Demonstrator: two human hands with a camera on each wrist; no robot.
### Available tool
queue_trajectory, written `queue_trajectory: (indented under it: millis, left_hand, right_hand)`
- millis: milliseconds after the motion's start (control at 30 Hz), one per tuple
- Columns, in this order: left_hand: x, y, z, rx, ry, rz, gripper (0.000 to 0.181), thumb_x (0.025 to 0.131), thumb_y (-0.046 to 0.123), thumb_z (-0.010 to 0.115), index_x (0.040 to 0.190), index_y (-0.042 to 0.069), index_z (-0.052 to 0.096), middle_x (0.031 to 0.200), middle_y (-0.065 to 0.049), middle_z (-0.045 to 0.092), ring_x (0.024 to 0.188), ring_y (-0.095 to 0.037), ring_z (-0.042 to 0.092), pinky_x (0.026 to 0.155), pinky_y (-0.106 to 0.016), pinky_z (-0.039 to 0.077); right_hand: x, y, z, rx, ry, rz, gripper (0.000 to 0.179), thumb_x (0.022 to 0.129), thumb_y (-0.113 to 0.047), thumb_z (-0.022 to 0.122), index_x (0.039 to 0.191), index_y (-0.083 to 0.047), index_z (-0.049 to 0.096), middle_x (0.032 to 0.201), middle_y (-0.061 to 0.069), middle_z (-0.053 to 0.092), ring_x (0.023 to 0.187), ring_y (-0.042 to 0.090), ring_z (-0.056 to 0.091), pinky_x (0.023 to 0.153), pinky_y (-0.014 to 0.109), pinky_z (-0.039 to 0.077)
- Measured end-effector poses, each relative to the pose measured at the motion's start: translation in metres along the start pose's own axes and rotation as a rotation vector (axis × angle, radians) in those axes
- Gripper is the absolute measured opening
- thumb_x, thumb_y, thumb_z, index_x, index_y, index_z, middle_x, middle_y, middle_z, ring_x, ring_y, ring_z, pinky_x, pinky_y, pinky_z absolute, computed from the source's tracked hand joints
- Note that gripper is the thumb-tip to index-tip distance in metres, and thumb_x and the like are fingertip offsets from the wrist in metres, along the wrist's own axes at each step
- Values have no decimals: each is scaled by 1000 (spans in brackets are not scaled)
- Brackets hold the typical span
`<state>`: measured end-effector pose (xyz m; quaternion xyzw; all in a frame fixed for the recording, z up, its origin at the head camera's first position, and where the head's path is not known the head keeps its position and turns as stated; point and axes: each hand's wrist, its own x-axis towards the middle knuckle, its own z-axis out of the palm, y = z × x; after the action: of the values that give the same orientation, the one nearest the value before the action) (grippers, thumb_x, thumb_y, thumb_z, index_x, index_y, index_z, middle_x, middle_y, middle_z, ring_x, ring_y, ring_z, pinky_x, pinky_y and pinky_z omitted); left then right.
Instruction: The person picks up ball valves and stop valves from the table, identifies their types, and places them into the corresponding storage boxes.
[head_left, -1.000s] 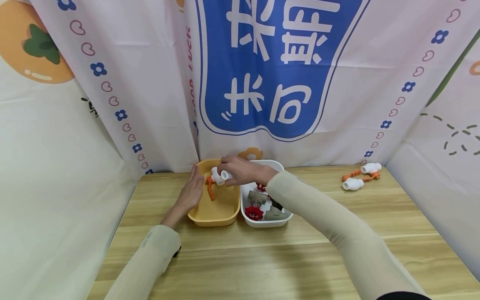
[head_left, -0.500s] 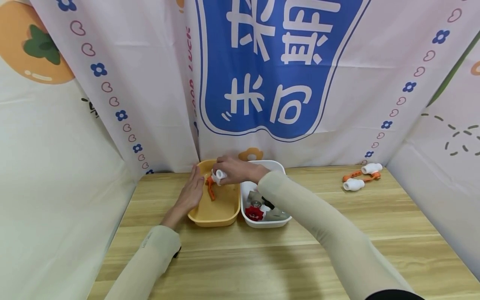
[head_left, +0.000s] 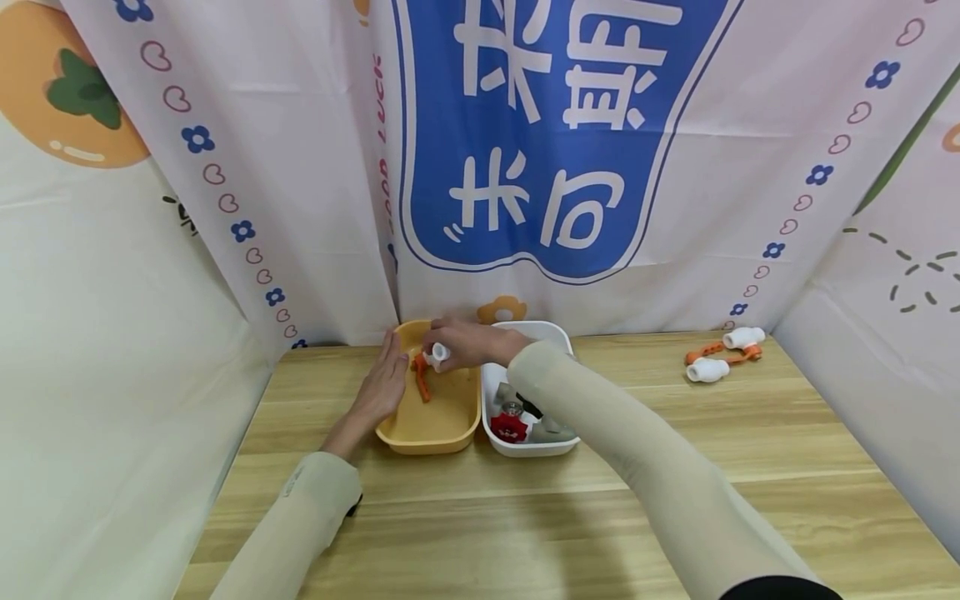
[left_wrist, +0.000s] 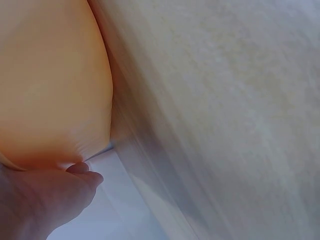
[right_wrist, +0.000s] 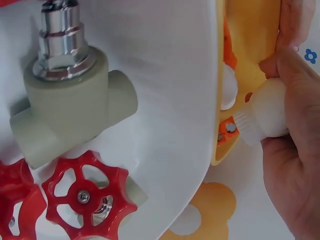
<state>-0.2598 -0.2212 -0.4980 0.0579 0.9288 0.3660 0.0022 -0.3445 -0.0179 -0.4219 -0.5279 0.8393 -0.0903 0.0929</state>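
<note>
my right fingers (right_wrist: 279, 162) pinch a white ball valve (right_wrist: 269, 112), ribbed neck (right_wrist: 247, 126) jutting past them, yellow tub (head_left: 431, 425) below; my left fingers (head_left: 389, 358) rest straight against the tub.

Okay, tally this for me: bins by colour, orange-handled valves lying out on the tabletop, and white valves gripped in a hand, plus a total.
Yellow bin: 1
White bin: 1
Orange-handled valves on the tabletop: 2
White valve gripped in the right hand: 1
Total: 5
</note>
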Motion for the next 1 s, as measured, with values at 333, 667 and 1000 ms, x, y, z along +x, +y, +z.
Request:
queue_trajectory:
  millis: [333, 667, 1000]
  left_hand:
    - [-2, 1, 0, -15, 1, 9, 67, 116, 41, 11, 168, -2, 1, 178, -15, -7, 164, -33, -2, 132, -53, 9]
    - [-2, 2, 0, 17, 4, 21, 68, 116, 41, 10, 167, -4, 2, 178, -17, -6, 164, -35, -1, 131, -56, 11]
    - [0, 2, 0, 14, -30, -15, 71, 115, 47, 7, 168, 0, -2, 178, -12, -12, 164, -34, -3, 131, -56, 9]
  right_hand:
    - [-2, 2, 5, -68, -77, 64, 41, 95, -23, 82, 133, -13, 70, 132, 8, 65, 121, 24, 57, 109, 35, 48]
    - [-6, 1, 0, -71, -53, 121, 69, 93, -43, 82, 150, -12, 61, 156, 11, 53, 144, 29, 44, 123, 41, 36]
    - [-18, 3, 2, -77, -16, 135, 70, 95, -47, 78, 152, -11, 58, 156, 11, 53, 144, 29, 47, 124, 43, 38]
